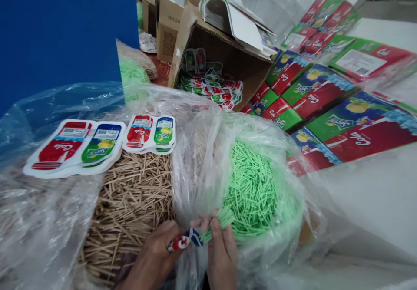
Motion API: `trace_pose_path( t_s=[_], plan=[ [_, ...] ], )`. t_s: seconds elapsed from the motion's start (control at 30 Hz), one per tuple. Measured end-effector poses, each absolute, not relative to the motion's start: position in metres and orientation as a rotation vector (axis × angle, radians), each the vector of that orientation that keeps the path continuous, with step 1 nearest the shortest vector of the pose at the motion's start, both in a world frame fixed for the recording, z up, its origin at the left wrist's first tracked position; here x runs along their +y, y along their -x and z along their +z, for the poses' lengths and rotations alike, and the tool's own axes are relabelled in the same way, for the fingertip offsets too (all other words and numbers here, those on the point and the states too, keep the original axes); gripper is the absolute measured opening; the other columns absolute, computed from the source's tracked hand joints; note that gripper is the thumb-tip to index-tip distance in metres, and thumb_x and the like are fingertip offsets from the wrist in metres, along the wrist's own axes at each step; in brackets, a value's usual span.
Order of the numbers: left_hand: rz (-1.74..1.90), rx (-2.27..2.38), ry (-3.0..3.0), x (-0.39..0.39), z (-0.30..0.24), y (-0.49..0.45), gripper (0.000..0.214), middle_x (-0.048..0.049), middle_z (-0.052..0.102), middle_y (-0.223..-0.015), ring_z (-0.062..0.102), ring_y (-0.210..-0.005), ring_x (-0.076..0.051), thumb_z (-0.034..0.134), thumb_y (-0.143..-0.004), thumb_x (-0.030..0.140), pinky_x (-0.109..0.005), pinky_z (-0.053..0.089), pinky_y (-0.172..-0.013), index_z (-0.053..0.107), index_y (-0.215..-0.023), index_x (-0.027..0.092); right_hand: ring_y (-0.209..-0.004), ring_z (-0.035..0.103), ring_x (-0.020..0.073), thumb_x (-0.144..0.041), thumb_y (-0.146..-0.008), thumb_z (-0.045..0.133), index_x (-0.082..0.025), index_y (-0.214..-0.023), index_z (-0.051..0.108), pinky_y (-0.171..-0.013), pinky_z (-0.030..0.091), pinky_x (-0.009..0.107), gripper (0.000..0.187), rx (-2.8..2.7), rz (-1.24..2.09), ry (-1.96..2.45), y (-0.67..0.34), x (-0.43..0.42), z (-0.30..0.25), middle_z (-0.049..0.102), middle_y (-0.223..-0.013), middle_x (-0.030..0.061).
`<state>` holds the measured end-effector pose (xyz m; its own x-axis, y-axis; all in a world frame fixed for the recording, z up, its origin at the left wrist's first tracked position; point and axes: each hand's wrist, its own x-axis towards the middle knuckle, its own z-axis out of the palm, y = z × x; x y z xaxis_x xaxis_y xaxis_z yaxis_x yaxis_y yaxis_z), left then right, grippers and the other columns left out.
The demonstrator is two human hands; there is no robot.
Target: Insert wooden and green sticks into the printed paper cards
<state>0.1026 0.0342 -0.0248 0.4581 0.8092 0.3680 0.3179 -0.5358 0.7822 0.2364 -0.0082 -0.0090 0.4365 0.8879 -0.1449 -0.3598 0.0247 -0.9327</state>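
My left hand is closed on a small printed card in red, white and blue, bent and seen nearly edge-on. My right hand pinches a bundle of thin green sticks; fingertips meet at the bundle's lower left end, beside the card. Just behind the right hand lies a heap of loose green sticks in a clear plastic bag. Brown sticks fill another bag under and beyond the left hand. Two stacks of can-shaped Cola and Sprite cards, a larger one and a smaller one, rest above the brown sticks.
A tipped cardboard box holds many similar cards, with flat white sheets on top. Printed Cola and Sprite boxes are stacked at the right, partly under plastic film. A blue panel stands at the left.
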Motion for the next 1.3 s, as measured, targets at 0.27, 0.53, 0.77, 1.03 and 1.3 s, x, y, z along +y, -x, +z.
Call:
trace_pose_path(
  t_s=[0.27,0.53,0.77,1.03,1.3],
  plan=[
    [0.971,0.938,-2.075,0.034,-0.033,-0.103,0.022,-0.0003,0.062,-0.059,0.062,-0.052,-0.014,0.054,-0.088,0.022,-0.019,0.047,-0.05,0.066,-0.069,0.02,-0.079,0.068,0.0201,-0.052,-0.078,0.068,-0.02,-0.069,0.063,-0.086,0.05,0.033,0.033,-0.501,1.04,1.277,-0.243,-0.006,0.004,0.066,-0.067,-0.001],
    [0.915,0.853,-2.002,0.035,-0.027,-0.101,0.015,-0.0017,0.068,-0.067,0.067,-0.064,-0.017,0.057,-0.081,0.014,-0.02,0.053,-0.062,0.067,-0.072,0.021,-0.069,0.069,0.0182,-0.058,-0.073,0.068,-0.021,-0.068,0.059,-0.076,0.052,0.03,0.038,-0.477,1.099,1.342,-0.237,0.002,-0.003,0.063,-0.065,-0.0038],
    [0.903,0.98,-1.941,0.033,-0.025,-0.11,0.02,-0.004,0.073,-0.074,0.071,-0.068,-0.019,0.055,-0.077,0.011,-0.021,0.055,-0.063,0.071,-0.083,0.022,-0.097,0.066,0.0189,-0.04,-0.096,0.046,-0.024,-0.094,0.066,-0.11,0.028,0.04,0.025,-1.126,0.61,1.343,-0.216,-0.012,-0.003,0.073,-0.092,0.0023],
    [0.912,1.04,-1.806,0.032,-0.01,-0.108,0.014,0.0003,0.068,-0.06,0.067,-0.056,-0.017,0.059,-0.077,0.02,-0.02,0.054,-0.057,0.066,-0.066,0.023,-0.11,0.062,0.0203,-0.047,-0.092,0.051,-0.023,-0.102,0.066,-0.106,0.036,0.033,0.03,-0.763,0.785,1.536,-0.214,-0.021,-0.013,0.072,-0.109,0.0057],
    [0.81,1.012,-1.658,0.03,-0.011,-0.101,0.014,-0.0004,0.068,-0.066,0.064,-0.062,-0.016,0.06,-0.077,0.022,-0.02,0.05,-0.059,0.067,-0.065,0.022,-0.113,0.059,0.0227,-0.057,-0.09,0.047,-0.022,-0.088,0.073,-0.098,0.041,0.031,0.043,-0.871,0.949,1.532,-0.228,-0.014,-0.01,0.068,-0.118,0.0062]
  ],
)
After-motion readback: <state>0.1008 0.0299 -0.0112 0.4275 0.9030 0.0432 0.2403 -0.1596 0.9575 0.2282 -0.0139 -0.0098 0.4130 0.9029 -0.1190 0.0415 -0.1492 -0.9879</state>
